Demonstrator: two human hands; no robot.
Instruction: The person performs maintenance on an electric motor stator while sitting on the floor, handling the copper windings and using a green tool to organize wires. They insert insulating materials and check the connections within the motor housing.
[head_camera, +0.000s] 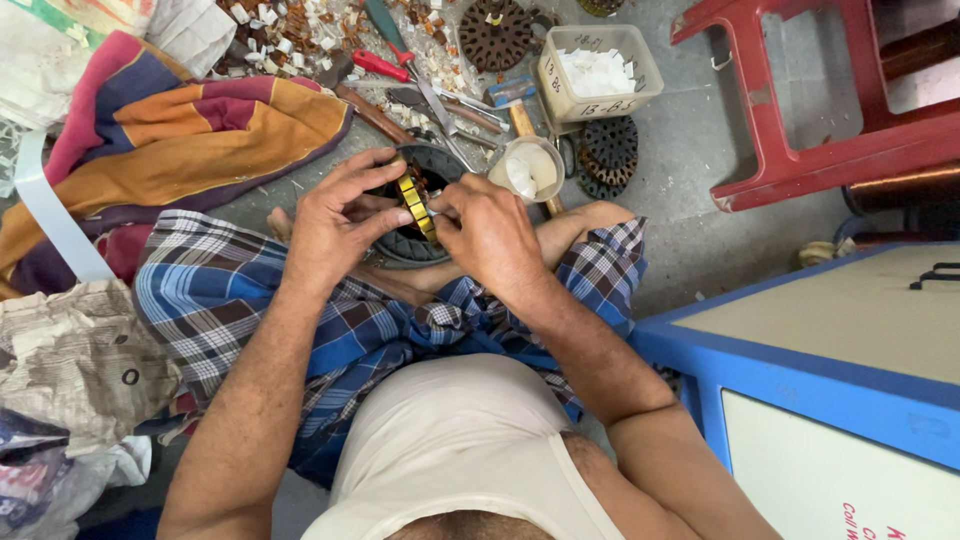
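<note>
Both hands work on a round motor stator (410, 215) held over the lap.

Beyond the stator lie a small white cup (530, 168), a plastic tub (598, 70), red-handled pliers (380, 65) and loose stator plates (607, 155). The left hand (335, 220) and right hand (490, 235) have their fingers pinched together on the stator's yellow-wrapped winding (415, 205), hiding part of the rim.
</note>
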